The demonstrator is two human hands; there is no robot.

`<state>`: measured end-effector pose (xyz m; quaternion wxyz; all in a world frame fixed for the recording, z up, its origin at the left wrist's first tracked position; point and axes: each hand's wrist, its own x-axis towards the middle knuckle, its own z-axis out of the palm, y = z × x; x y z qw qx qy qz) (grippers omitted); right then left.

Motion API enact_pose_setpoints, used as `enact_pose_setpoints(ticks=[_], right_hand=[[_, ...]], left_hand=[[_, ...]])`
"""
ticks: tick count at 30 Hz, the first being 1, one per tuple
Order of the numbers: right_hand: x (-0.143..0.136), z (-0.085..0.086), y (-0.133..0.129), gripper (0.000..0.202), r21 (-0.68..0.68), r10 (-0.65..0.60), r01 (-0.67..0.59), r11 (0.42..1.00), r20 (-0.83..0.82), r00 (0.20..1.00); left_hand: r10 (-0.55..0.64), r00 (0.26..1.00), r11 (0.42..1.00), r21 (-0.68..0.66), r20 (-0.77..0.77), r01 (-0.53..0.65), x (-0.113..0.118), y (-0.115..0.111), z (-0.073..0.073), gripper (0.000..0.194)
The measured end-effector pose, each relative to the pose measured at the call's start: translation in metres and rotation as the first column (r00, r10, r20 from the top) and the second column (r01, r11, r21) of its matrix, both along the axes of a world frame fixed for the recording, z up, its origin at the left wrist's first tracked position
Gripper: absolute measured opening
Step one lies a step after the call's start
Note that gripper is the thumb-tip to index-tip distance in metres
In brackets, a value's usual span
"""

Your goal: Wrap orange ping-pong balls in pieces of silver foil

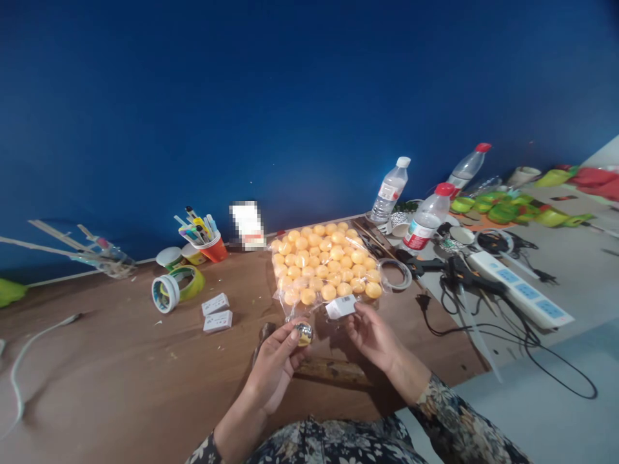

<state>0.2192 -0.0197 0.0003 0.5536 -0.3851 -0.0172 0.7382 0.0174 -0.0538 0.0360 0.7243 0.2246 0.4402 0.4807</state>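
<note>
Between the thumb and fingers of my left hand (276,361) is a small round mirrored ball (303,334), silver above and golden below. My right hand (374,336) pinches a small white box (340,307) with a barcode label by its right end. Just beyond both hands lies a clear plastic bag (325,265) full of orange-yellow balls, looking like ping-pong balls. Beneath my hands rests a tool with a wooden handle (333,371), perhaps a hammer, partly hidden by the left hand. Two similar white boxes (217,321) lie to the left.
Tape rolls (165,294) and an orange cup of pens (213,247) stand at left, near a white cable (19,374). Plastic bottles (425,222), glue guns (454,267) and a power strip (522,289) with tangled black cords crowd the right. A blue wall (290,96) rises behind.
</note>
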Motion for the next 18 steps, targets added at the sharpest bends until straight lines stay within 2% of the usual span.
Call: enact_pose_setpoints(ticks=[6,11,13,16,18], right_hand=[[0.01,0.011,-0.002,0.013,-0.01,-0.003,0.002,1.0,-0.088,0.996],[0.026,0.024,-0.009,0.014,0.003,-0.025,0.025,1.0,-0.083,0.996],[0.03,0.033,-0.008,0.012,0.049,-0.019,0.023,0.999,-0.065,0.998],[0.025,0.053,0.001,0.018,0.284,0.018,-0.051,0.957,0.121,0.993],[0.012,0.067,0.013,0.019,0.437,0.059,-0.246,0.865,0.398,0.915]], left_hand=[[0.009,1.0,1.0,0.017,0.03,-0.009,-0.006,-0.002,0.001,0.028],[0.045,0.998,0.999,0.011,0.054,-0.046,-0.015,-0.003,0.001,0.03],[0.061,0.996,0.998,0.004,0.067,-0.061,-0.017,-0.004,0.001,0.031],[0.053,0.994,0.998,0.01,0.092,-0.054,-0.019,-0.009,0.001,0.03],[0.054,0.992,0.998,0.01,0.11,-0.056,-0.019,-0.012,0.0,0.031]])
